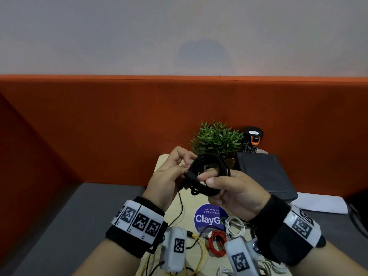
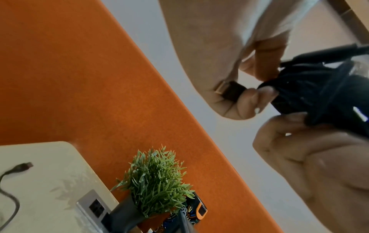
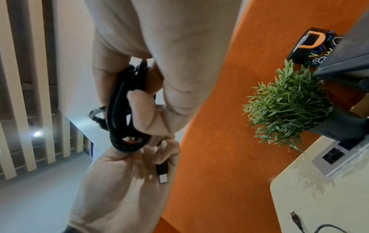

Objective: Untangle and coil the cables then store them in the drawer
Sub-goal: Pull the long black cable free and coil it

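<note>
A black cable coil point(image 1: 211, 172) is held up above the table between both hands. My right hand point(image 1: 205, 178) grips the bundle, thumb pressed over the loops point(image 3: 119, 110). My left hand point(image 1: 187, 166) pinches the cable's end by the coil, and the black plug point(image 2: 231, 89) lies between its fingers. In the right wrist view the plug point(image 3: 162, 173) lies across the left palm. Below the hands on the pale table point(image 1: 191, 202) lie a red cable point(image 1: 217, 244), a white cable point(image 1: 236, 226), a yellow cable point(image 1: 201, 248) and a thin black cable point(image 1: 180, 208).
A small green plant point(image 1: 217, 138) and a dark bottle point(image 1: 253, 140) stand at the back by the orange partition point(image 1: 119, 126). A dark grey box point(image 1: 262, 172) sits at the right on white paper point(image 1: 322, 204). A power socket point(image 2: 95, 208) is set in the table.
</note>
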`<state>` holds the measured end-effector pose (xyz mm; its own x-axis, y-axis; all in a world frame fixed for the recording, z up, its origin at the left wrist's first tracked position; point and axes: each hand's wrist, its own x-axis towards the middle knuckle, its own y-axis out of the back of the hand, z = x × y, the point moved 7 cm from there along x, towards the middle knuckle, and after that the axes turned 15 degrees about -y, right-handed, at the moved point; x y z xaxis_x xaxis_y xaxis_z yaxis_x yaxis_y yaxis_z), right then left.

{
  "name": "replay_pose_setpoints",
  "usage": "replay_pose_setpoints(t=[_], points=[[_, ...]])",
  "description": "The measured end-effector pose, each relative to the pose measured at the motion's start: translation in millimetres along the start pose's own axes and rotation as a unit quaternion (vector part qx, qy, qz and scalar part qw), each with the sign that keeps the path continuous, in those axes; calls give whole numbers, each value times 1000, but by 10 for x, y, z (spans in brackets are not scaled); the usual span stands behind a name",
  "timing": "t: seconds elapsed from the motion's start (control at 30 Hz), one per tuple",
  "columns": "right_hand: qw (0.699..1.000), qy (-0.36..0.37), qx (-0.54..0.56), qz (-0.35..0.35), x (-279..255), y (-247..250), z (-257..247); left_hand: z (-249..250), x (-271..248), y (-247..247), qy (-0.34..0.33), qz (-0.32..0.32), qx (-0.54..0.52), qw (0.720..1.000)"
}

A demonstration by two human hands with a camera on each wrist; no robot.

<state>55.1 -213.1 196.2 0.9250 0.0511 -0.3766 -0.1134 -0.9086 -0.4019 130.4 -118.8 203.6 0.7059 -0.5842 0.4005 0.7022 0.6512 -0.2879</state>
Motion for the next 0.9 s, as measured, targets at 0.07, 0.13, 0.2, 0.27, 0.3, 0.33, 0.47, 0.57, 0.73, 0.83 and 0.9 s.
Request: replay_pose_setpoints(t=[0.07, 0.13, 0.2, 0.27, 0.3, 0.33, 0.47, 0.57, 0.73, 0.83, 0.9], points=[[1000, -1, 17, 1, 0, -13, -5, 2, -28, 0, -4, 6, -11, 1000], [999, -2, 33, 10, 4, -5, -5, 4, -62, 6, -8, 1, -8, 1000], [999, -7, 41, 22, 11, 16, 9, -7, -87, 12, -16, -13, 18, 1000], [999, -8, 40, 35, 16, 40, 24, -4, -98, -24, -23, -31, 48, 998], [998, -8, 37, 42, 20, 50, 33, -2, -102, -25, -29, -28, 65, 997], [998, -7, 32, 49, 32, 64, 46, -14, -101, -13, -30, -18, 85, 996], [996, 16, 4, 86, 66, 155, 54, -29, -92, 7, -52, 16, 109, 993], [991, 52, -51, 110, 52, 199, 32, 53, -64, 29, -92, 28, 142, 985], [970, 62, -189, 140, 0, 192, 1, 158, -20, 120, -120, 64, 226, 965], [968, 63, -199, 137, -7, 170, -15, 196, -17, 159, -127, 98, 264, 951], [970, 62, -196, 131, -1, 150, -13, 219, -14, 183, -130, 120, 271, 946]])
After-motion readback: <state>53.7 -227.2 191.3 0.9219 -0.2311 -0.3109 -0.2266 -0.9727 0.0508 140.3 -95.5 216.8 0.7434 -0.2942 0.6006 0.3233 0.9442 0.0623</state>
